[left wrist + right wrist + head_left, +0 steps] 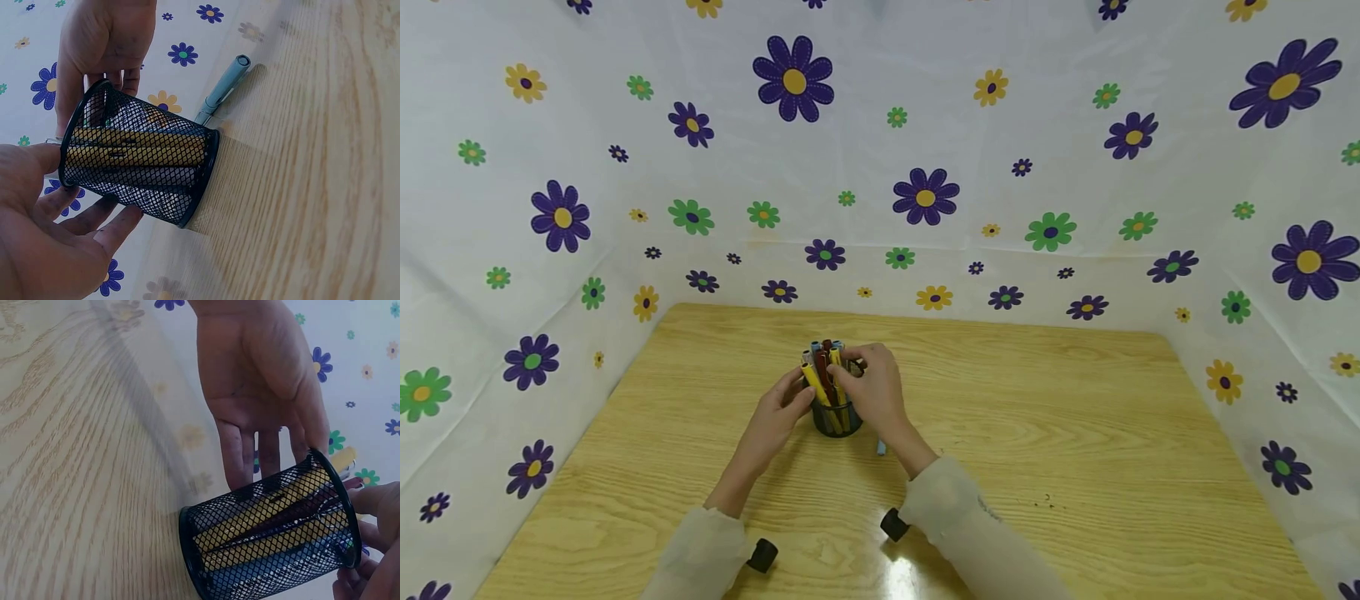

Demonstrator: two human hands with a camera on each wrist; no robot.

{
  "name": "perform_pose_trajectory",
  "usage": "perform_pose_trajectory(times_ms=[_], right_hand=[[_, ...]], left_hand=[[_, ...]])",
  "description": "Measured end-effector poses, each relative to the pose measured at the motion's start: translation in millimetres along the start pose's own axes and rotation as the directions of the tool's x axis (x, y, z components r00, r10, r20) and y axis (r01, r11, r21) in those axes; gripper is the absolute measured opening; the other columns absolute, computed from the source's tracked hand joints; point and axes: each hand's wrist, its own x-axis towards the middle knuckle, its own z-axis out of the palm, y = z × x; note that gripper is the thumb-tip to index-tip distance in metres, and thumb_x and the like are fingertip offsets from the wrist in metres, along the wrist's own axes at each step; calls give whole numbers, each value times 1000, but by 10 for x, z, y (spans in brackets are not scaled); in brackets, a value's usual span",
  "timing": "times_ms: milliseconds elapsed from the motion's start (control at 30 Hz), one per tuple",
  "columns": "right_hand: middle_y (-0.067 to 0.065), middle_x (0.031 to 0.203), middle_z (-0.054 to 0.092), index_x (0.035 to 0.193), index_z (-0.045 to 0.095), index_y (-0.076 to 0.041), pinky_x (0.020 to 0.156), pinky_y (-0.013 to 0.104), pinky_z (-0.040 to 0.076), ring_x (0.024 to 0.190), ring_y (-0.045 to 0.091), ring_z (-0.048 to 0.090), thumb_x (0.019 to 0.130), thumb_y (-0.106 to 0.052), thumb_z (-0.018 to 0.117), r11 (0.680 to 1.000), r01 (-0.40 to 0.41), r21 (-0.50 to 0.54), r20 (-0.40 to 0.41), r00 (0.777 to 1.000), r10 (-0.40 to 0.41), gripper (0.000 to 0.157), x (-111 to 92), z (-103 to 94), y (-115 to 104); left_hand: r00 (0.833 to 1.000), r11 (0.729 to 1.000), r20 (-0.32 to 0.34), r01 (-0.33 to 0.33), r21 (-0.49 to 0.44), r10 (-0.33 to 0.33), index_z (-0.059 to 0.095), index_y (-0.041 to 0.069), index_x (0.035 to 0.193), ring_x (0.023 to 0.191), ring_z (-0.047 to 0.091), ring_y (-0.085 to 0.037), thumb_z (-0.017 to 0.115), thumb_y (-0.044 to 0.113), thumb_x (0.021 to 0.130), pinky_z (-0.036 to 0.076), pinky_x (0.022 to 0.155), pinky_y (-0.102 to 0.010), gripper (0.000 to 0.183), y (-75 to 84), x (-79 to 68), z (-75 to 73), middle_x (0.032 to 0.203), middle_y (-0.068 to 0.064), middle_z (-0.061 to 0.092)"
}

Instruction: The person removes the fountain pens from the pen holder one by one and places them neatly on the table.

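Note:
A black mesh pen holder (pixel 837 421) stands upright on the wooden table, packed with pens, among them yellow pens (pixel 815 385), dark red ones and blue ones. My left hand (pixel 775 421) grips its left side near the rim, thumb in front and fingers bent round behind. From the other side my right hand (pixel 877 392) holds the top of the holder, its thumb over the pens and its fingers round the rim. In the left wrist view a light blue pen (pixel 226 84) lies on the table beside the holder, to its right.
The wooden table (pixel 1037 417) carries a few small dark specks right of the right forearm. A white flowered cloth (pixel 850 150) walls in the table at the back and both sides. Black devices (pixel 763 555) sit at both sleeves' inner sides.

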Motion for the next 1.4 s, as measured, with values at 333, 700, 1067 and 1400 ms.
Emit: perform_pose_trajectory(times_ms=[333, 700, 1067, 1400], right_hand=[[13, 103, 64, 102, 78, -2, 78, 41, 51, 95, 29, 58, 92, -25, 82, 996, -25, -84, -40, 999, 21, 25, 23, 47, -35], [14, 106, 61, 102, 67, 1, 71, 33, 49, 88, 25, 54, 94, -15, 75, 993, -100, 62, 15, 995, 100, 20, -7, -30, 56], [12, 102, 66, 105, 64, -2, 69, 33, 55, 90, 27, 63, 98, -17, 70, 979, -116, 169, -50, 991, 126, 18, -59, -140, 113], [20, 95, 74, 112, 58, 4, 65, 22, 56, 78, 31, 68, 104, -12, 65, 936, -31, 352, -127, 989, 81, 19, -19, -296, 54]], left_hand=[[1000, 1000, -1, -13, 12, 13, 27, 2, 163, 145, 41, -40, 53, 24, 111, 42, 115, -49, 62, -8, 17, 6, 158, -26, 39], [1000, 1000, -9, -3, 27, 4, 28, 3, 162, 144, 42, -39, 53, 23, 111, 43, 114, -48, 61, -17, 12, 13, 158, -25, 40], [1000, 1000, -15, 6, 22, -5, 28, 1, 162, 144, 41, -40, 53, 22, 111, 42, 115, -48, 61, 12, -6, 1, 157, -27, 40], [999, 998, -22, 43, 36, -42, 19, -5, 162, 145, 39, -42, 53, 24, 111, 42, 115, -49, 68, -7, 9, 5, 158, -30, 35]])
